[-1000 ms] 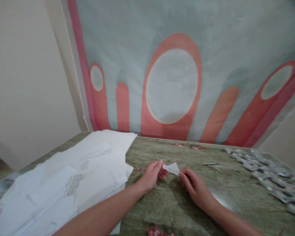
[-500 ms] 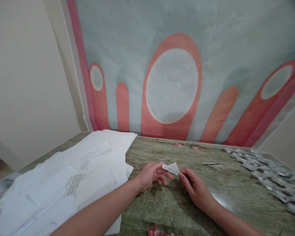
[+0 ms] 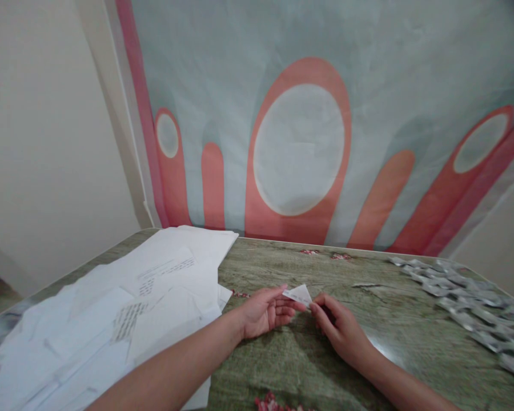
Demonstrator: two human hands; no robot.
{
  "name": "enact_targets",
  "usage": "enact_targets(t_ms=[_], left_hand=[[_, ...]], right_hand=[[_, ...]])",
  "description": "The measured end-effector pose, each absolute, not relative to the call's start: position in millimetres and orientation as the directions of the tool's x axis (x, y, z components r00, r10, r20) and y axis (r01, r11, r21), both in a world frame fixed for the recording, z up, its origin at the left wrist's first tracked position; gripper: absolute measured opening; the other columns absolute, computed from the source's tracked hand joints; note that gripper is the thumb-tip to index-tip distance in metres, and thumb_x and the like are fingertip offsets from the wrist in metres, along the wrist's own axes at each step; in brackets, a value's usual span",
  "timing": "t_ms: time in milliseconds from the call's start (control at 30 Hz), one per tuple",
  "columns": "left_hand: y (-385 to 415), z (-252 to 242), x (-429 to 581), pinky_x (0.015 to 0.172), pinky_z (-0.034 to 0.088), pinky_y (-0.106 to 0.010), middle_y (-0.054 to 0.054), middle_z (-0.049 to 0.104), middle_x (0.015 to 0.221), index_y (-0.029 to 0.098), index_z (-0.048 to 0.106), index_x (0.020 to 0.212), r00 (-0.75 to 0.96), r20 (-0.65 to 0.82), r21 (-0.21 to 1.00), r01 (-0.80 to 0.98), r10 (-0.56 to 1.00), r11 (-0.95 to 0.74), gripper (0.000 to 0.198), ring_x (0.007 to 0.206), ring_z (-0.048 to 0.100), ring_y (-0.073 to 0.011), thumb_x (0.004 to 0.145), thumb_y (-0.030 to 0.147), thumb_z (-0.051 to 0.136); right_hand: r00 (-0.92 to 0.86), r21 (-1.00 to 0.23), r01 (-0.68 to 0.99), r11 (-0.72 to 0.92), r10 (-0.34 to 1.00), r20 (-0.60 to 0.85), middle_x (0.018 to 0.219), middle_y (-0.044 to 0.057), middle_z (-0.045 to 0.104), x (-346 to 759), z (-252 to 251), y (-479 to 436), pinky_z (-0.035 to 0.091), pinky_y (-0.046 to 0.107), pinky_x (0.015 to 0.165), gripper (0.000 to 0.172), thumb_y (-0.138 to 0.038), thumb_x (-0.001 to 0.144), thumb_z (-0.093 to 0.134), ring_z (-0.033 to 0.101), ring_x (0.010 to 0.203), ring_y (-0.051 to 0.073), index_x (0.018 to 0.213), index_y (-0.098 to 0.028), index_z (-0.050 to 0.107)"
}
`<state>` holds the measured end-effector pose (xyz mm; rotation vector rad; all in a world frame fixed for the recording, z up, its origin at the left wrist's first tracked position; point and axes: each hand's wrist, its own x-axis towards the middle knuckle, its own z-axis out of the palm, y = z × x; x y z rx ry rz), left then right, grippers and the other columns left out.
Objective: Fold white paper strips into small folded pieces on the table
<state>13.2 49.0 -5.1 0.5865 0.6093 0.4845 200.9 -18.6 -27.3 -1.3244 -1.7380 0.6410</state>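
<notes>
A small folded piece of white paper (image 3: 298,294) is held just above the green tabletop (image 3: 282,365) near its middle. My left hand (image 3: 263,311) is turned palm up, its thumb and fingertips touching the paper's left end. My right hand (image 3: 340,328) pinches the paper's right corner between thumb and forefinger, its other fingers curled.
A loose pile of white printed sheets (image 3: 124,319) covers the table's left side. Several small folded grey-white paper pieces (image 3: 466,302) lie in rows at the right. A banner with red arches (image 3: 300,137) hangs on the wall behind. Red specks (image 3: 274,402) mark the near edge.
My left hand has rolled from palm down to palm up while staying at the paper's left end. The right hand and the paper have barely moved.
</notes>
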Motion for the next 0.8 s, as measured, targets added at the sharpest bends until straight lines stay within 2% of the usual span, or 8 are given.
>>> enact_targets(t_ms=[267, 433, 600, 800], left_hand=[[46.8, -5.7, 12.9, 0.056, 0.052, -0.016, -0.016, 0.069, 0.092, 0.002, 0.065, 0.095, 0.724, -0.325, 0.721, -0.226, 0.608, 0.655, 0.031, 0.060, 0.064, -0.0093, 0.092, 0.028, 0.049], [45.9, -10.3, 12.4, 0.055, 0.050, -0.016, -0.016, 0.069, 0.094, 0.005, 0.066, 0.092, 0.724, -0.259, 0.795, -0.217, 0.640, 0.566, 0.028, 0.060, 0.064, -0.0091, 0.083, 0.031, 0.062], [43.4, -11.4, 14.8, 0.052, 0.047, -0.016, -0.013, 0.070, 0.086, 0.007, 0.066, 0.083, 0.673, -0.246, 0.884, -0.139, 0.697, 0.446, 0.031, 0.055, 0.061, -0.0086, 0.073, 0.036, 0.071], [37.8, -10.3, 20.2, 0.052, 0.045, -0.021, -0.010, 0.070, 0.076, 0.009, 0.063, 0.077, 0.581, -0.209, 0.963, -0.019, 0.786, 0.270, 0.038, 0.055, 0.062, -0.0126, 0.070, 0.046, 0.068]], right_hand=[[-0.060, -0.855, 0.446, 0.264, 0.962, 0.266, 0.058, -0.004, 0.044, 201.3, -26.4, -17.7, 0.034, 0.024, 0.052, 0.029, -0.041, 0.089, 0.042, 0.043, 0.054, 0.012, 0.072, -0.019, 0.049], [-0.040, -0.882, 0.407, 0.237, 0.969, 0.242, 0.057, -0.004, 0.043, 202.0, -25.9, -17.4, 0.034, 0.024, 0.051, 0.031, -0.044, 0.089, 0.041, 0.042, 0.054, 0.012, 0.071, -0.020, 0.048], [-0.011, -0.920, 0.333, 0.209, 0.976, 0.218, 0.057, -0.005, 0.042, 204.2, -28.1, -15.9, 0.034, 0.024, 0.050, 0.032, -0.048, 0.088, 0.042, 0.041, 0.052, 0.012, 0.072, -0.020, 0.047], [0.012, -0.923, 0.308, 0.232, 0.969, 0.248, 0.058, -0.004, 0.042, 204.6, -28.7, -15.6, 0.034, 0.023, 0.050, 0.031, -0.046, 0.088, 0.043, 0.041, 0.053, 0.012, 0.072, -0.020, 0.048]])
